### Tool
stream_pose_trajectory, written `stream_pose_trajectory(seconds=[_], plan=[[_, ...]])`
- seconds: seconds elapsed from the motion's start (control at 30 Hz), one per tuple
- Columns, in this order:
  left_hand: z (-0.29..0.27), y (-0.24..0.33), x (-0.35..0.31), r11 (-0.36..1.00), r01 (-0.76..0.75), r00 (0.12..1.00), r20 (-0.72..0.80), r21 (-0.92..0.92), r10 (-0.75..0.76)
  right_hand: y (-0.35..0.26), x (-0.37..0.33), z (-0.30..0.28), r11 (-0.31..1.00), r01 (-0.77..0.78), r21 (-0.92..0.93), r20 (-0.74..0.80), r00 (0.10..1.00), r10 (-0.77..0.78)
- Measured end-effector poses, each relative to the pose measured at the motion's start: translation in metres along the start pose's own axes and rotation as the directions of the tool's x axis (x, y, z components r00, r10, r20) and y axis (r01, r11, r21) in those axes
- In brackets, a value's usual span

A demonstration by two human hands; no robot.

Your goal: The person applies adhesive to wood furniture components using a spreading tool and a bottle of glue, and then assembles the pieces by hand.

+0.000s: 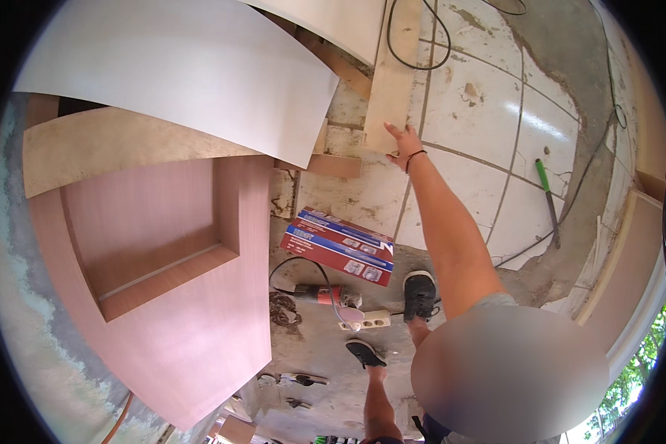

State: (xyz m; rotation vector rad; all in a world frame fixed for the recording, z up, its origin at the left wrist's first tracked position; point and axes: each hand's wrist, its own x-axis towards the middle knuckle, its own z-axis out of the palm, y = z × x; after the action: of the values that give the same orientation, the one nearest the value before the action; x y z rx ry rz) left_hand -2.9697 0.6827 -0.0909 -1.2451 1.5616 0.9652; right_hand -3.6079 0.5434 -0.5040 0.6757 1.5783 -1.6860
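reddish wood panel point(177, 296) lies left; right hand point(402, 144) grasps plank point(389, 74) end, left hand unseen.

floor: worn white tiles point(488, 111) (cracked, stained) | daylight | greenery point(633, 377) outside at lower right

A flat rectangular red-and-blue cardboard box point(338, 245) lies on the floor beside the reddish wooden cabinet point(177, 296).

A blurred oval point(509, 374) hides the person's middle; the white panel point(192, 70) runs past the rim.
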Motion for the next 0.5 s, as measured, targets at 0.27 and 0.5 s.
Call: stream_pose_trajectory(seconds=[0.27, 0.5], plan=[[-0.015, 0.031, 0.010, 0.998, 0.043, 0.999, -0.022, -0.048, -0.044, -0.026, 0.002, -0.043, 0.996, -0.077, 0.034, 0.176, 0.982, 0.069], [-0.010, 0.026, 0.004, 0.992, 0.093, 0.995, -0.022, -0.087, -0.095, -0.039, 0.007, -0.043, 0.994, -0.107, 0.025, 0.251, 0.963, 0.098]])
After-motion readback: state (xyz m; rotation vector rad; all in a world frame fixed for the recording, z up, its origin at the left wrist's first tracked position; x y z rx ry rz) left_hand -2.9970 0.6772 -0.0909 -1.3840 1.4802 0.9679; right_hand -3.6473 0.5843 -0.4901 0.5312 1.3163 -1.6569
